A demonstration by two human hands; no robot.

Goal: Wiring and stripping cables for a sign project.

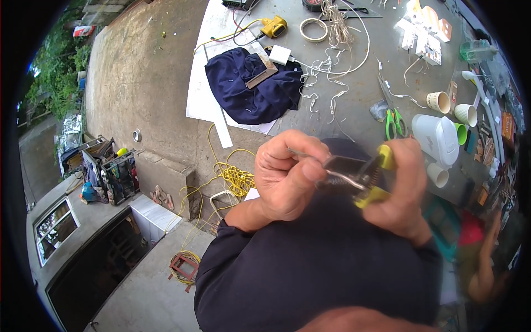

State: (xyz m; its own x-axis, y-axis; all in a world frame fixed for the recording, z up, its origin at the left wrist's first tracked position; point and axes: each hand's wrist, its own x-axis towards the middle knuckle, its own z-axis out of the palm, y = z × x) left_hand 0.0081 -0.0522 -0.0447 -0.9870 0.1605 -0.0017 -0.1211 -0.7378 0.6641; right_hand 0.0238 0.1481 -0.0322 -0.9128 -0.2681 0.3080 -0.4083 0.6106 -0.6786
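My right hand is closed around the yellow handles of a spring-loaded wire cutter. Its dark flat blade and curved metal jaw point toward my left hand. Thumb and fingers of that hand pinch a thin grey wire right at the cutter's jaws. Whether the jaws touch the wire is hidden by my fingers. Both hands are held above my lap, at the table's near edge. Beyond them, green-handled scissors and white LED module strings lie on the grey table.
Navy cloth carries a metal angle piece and white adapter. A tape roll lies behind. Rightward stand a white jug and several cups. Yellow cord coils at left; another person's arm shows far right.
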